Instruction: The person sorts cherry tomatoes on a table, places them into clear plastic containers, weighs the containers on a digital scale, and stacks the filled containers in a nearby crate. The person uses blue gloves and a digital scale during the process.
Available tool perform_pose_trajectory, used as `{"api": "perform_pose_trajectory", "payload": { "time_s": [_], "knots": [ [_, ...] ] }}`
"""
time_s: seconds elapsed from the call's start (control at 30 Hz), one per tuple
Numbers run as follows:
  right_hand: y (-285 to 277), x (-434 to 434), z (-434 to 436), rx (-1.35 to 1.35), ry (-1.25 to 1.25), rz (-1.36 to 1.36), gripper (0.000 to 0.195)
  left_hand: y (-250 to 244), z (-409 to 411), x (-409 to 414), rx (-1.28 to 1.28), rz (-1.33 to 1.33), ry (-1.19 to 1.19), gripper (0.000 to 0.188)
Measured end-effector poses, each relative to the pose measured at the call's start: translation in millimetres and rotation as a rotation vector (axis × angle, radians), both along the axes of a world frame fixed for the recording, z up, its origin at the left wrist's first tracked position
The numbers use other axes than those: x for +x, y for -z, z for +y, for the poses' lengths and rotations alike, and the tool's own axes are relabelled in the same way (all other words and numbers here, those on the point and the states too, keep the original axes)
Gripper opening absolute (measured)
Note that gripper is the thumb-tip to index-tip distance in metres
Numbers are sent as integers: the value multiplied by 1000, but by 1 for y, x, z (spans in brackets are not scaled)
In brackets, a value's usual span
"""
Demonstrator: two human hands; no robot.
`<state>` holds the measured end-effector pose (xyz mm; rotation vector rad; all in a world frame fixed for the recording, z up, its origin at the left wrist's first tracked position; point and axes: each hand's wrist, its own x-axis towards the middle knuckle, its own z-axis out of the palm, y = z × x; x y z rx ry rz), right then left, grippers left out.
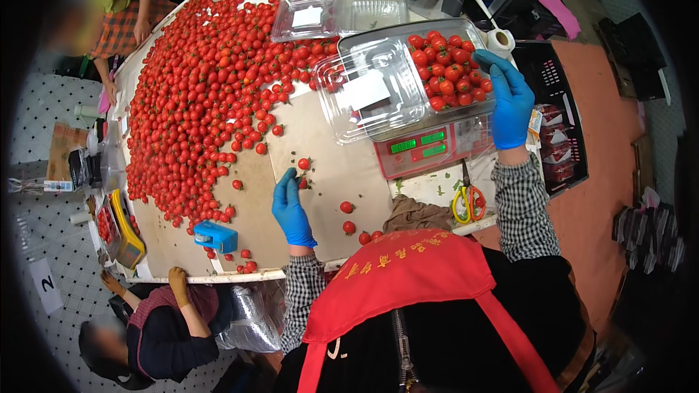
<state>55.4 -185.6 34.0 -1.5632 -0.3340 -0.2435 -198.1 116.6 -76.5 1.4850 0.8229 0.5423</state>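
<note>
My right hand (510,99), in a blue glove, is at the right edge of a clear plastic clamshell box (371,93), its fingertips by the cherry tomatoes (448,73) that fill one half. Whether it grips anything is unclear. The box's lid half lies open to the left with a white label on it. Both halves rest on the metal tray of a red digital scale (418,147) with lit displays. My left hand (292,208), gloved in blue, is low over the table beside a loose tomato (303,164); another tomato is partly hidden at its fingertips, and I cannot tell if it is held.
A large heap of cherry tomatoes (202,76) covers the table's left. Near the front edge are a blue tape dispenser (215,236), a brown cloth (418,213) and scissors (468,203). Another clamshell box (306,16) lies beyond the scale. Two people stand along the left side.
</note>
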Motion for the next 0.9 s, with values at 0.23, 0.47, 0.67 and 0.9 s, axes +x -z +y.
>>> {"api": "perform_pose_trajectory", "payload": {
  "time_s": [0.23, 0.47, 0.67, 0.9],
  "knots": [
    [18, -70, 33, -2, -552, 379, 23, 33, -16, -55, 341, 200, 225, 36],
    [112, -138, 89, -578, -945, 196, 28, 37, -50, -96, 647, 417, 461, 53],
    [145, -156, 133, -1024, -1118, -245, 38, 40, -73, -78, 735, 497, 553, 42],
    [172, -152, 154, -590, -1075, 287, 19, 61, -47, -79, -13, 216, 210, 19]
  ]
}}
